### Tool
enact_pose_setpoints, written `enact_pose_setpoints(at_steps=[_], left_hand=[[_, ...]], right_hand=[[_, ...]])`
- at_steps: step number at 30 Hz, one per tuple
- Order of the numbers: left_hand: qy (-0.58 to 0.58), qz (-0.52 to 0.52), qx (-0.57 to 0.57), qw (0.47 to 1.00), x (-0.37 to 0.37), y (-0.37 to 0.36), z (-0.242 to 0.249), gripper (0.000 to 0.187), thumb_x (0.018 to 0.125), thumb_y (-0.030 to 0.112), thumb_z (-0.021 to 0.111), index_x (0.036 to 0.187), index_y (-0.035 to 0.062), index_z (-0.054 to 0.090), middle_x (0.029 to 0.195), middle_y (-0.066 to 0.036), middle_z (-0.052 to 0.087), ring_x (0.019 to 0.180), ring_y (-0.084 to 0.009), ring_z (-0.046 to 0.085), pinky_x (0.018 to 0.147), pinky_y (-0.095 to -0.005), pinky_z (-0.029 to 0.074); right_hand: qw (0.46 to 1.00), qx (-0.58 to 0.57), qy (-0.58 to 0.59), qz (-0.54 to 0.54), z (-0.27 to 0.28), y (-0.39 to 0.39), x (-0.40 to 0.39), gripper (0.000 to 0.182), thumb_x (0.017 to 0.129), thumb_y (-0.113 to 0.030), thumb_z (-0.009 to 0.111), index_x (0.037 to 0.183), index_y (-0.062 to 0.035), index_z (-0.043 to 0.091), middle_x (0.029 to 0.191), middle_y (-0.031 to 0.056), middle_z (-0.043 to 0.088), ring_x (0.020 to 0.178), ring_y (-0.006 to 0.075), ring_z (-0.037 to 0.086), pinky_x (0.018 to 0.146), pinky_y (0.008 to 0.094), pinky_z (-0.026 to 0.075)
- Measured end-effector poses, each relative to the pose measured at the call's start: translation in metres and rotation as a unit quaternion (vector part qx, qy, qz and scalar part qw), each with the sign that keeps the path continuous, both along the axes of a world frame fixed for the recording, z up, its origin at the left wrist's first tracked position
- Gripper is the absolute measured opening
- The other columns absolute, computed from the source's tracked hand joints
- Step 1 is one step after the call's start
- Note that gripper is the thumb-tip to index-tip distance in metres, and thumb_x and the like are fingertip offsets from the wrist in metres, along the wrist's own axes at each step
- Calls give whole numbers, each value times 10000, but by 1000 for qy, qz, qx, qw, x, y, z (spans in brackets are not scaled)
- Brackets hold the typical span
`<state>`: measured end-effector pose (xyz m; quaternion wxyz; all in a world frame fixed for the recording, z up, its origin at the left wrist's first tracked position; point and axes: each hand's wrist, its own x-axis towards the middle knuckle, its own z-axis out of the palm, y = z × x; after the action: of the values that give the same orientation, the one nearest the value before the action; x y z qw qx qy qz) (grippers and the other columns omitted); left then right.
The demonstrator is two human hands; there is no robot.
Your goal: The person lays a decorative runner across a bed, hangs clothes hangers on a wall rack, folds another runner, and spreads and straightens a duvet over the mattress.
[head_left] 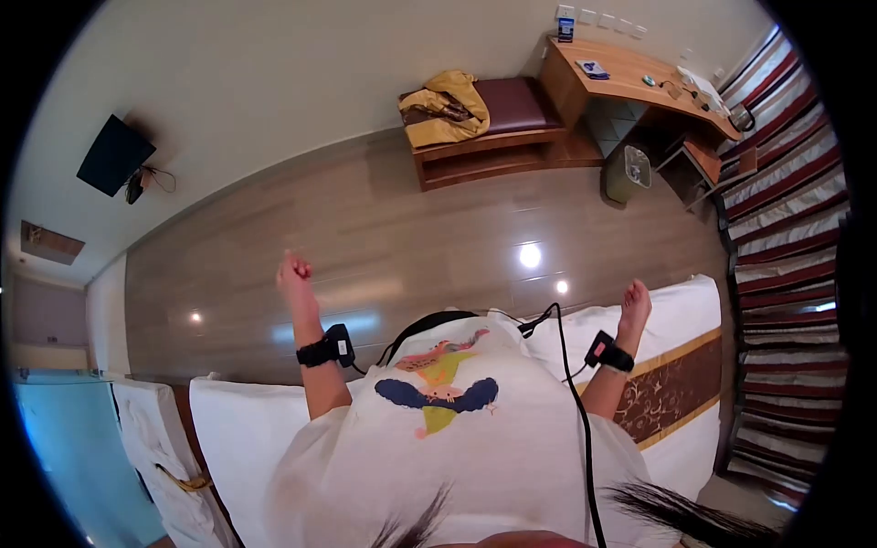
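Note:
My left hand (294, 270) is held out over the wooden floor, its fingers curled in and slightly blurred, with nothing visible in them. My right hand (636, 298) is raised beside the white bed (681, 301), its fingers folded loosely and no object showing in them. Each wrist wears a black strap with a small box: the left sensor box (340, 345) and the right sensor box (598, 351). A black cable (585, 438) runs down over the white printed shirt (512, 429). Neither hand touches any furniture.
Ahead stands a luggage bench (516, 102) with a yellow-brown garment (438, 114) on it. To its right are a desk (630, 68), a waste bin (628, 173) and a chair (699, 160). Striped curtains (786, 265) line the right side. A television (115, 155) hangs on the wall at left.

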<state>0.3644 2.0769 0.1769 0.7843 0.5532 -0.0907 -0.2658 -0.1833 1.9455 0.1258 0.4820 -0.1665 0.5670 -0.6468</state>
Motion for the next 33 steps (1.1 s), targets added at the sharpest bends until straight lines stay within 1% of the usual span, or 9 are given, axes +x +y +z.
enact_pose_setpoints(at_steps=[2, 4, 9, 17, 22, 28, 30, 32, 33], left_hand=[[-28, 28, 0, 999, 20, -11, 4, 293, 778, 215, 470, 543, 115, 325, 492, 26, 296, 466, -76, 295, 445, -201, 267], [-48, 53, 75, 995, 38, -28, 3, 288, 768, 206, 488, 543, 119, 331, 476, 31, 284, 445, -73, 287, 423, -200, 243], [16, 94, 89, 991, 79, -81, -40, 277, 758, 188, 505, 547, 115, 341, 470, 33, 282, 433, -67, 297, 400, -203, 224], [67, 127, 39, 989, 189, -228, -58, 262, 754, 173, 507, 554, 117, 349, 483, 35, 288, 446, -56, 309, 414, -200, 244], [-53, 37, 167, 984, 204, -329, -16, 261, 768, 169, 488, 554, 108, 352, 490, 34, 277, 453, -56, 278, 432, -199, 256], [-80, -36, 229, 970, 194, -430, -48, 287, 773, 165, 480, 530, 97, 344, 473, 20, 299, 459, -73, 307, 443, -218, 270], [-66, -32, 262, 962, 176, -427, -70, 292, 774, 167, 479, 526, 93, 346, 471, 15, 311, 458, -77, 318, 446, -219, 274], [-64, -24, 302, 951, 152, -437, -74, 300, 775, 171, 478, 517, 85, 351, 463, 7, 330, 454, -81, 337, 447, -219, 279], [-71, -12, 323, 944, 140, -445, -74, 304, 774, 173, 479, 513, 81, 355, 458, 4, 336, 450, -82, 345, 446, -218, 280]], right_hand=[[986, -58, 50, 150, 0, -48, 30, 124, 760, -172, 469, 813, -73, 520, 641, -11, 474, 571, 57, 419, 501, 165, 304], [972, -3, 49, 229, 9, -97, 65, 117, 769, -158, 456, 809, -66, 517, 639, -8, 470, 534, 56, 413, 484, 153, 305], [930, 31, 120, 347, 1, -191, 149, 134, 778, -165, 433, 803, -61, 514, 656, 0, 509, 571, 70, 480, 490, 162, 329], [897, 119, 118, 410, -41, -332, 224, 149, 760, -196, 428, 789, -87, 525, 673, -3, 536, 614, 79, 506, 531, 178, 348], [876, 136, 199, 417, -71, -411, 251, 144, 746, -187, 447, 783, -81, 537, 694, 17, 549, 640, 97, 510, 557, 206, 379], [785, 156, 282, 529, -153, -533, 303, 151, 720, -161, 512, 787, -29, 543, 764, 83, 542, 703, 175, 510, 678, 287, 405], [710, -35, 411, 571, -242, -554, 304, 131, 718, -173, 488, 779, -70, 542, 728, 37, 523, 711, 151, 499, 611, 265, 408], [666, -29, 427, 611, -296, -575, 320, 113, 686, -154, 510, 733, -56, 544, 773, 79, 517, 772, 195, 490, 684, 315, 408], [573, -75, 505, 641, -310, -587, 333, 115, 681, -154, 505, 714, -49, 540, 820, 93, 517, 805, 215, 486, 711, 325, 398]])
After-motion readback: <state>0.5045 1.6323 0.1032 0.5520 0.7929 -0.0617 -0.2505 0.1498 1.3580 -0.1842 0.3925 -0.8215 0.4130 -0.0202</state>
